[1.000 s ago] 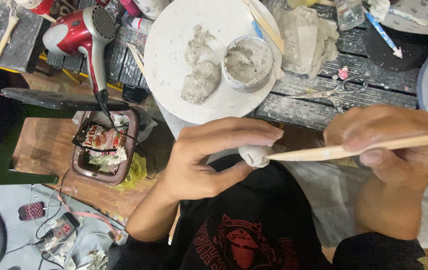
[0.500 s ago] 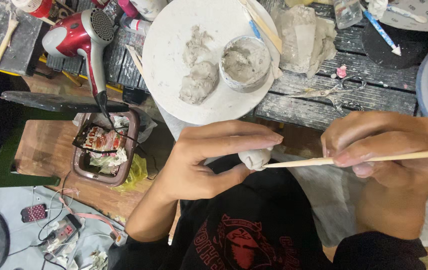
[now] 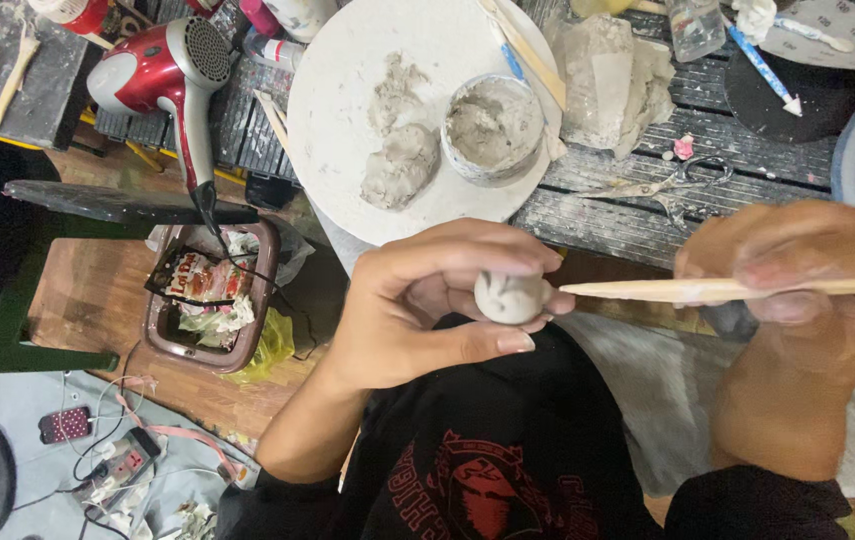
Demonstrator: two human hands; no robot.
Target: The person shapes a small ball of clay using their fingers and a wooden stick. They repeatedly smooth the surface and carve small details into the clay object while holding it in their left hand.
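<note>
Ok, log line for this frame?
left hand: holds clay ball | right hand: holds wooden stick | tip at ball

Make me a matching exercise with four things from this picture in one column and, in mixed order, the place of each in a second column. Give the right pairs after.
Things:
1. small clay ball
2. wooden stick
3. red hair dryer
4. scissors

Places:
A. on the dark slatted table, right of the white round board
B. in the left hand
C. at the upper left
D. in the right hand

Pairs: 1-B, 2-D, 3-C, 4-A
</note>
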